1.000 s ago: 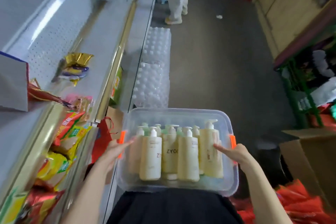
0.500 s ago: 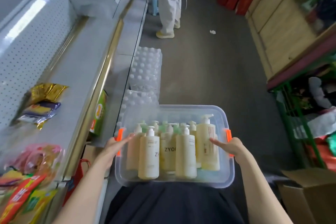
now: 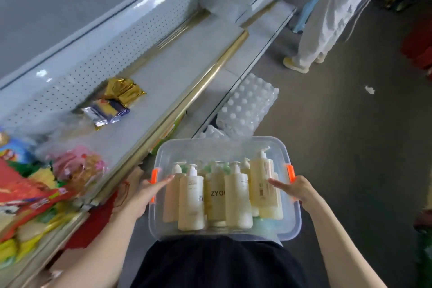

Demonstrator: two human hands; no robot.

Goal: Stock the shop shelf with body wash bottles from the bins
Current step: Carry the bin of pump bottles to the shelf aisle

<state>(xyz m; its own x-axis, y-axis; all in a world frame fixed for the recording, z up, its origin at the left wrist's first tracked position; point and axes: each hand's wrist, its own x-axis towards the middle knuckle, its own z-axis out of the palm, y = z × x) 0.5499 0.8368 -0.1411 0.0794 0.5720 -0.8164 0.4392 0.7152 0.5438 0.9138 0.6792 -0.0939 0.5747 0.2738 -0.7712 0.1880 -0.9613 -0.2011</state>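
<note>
Head view: two hands hold a clear bin (image 3: pixel 210 146) of body wash bottles (image 3: pixel 191 201) beside the shop shelf (image 3: pixel 177 72).
Both forearms reach forward from the body. The left hand (image 3: pixel 148 195) grasps the left side of the bin at its orange latch, thumb lying over the rim toward the bottles. The right hand (image 3: pixel 298 190) grasps the right side in the same way; the other fingers of both hands are hidden. The cream bottles stand close together inside the bin, between the two hands. The shelf is on the left, with gold snack packets (image 3: pixel 124 89) on it.
</note>
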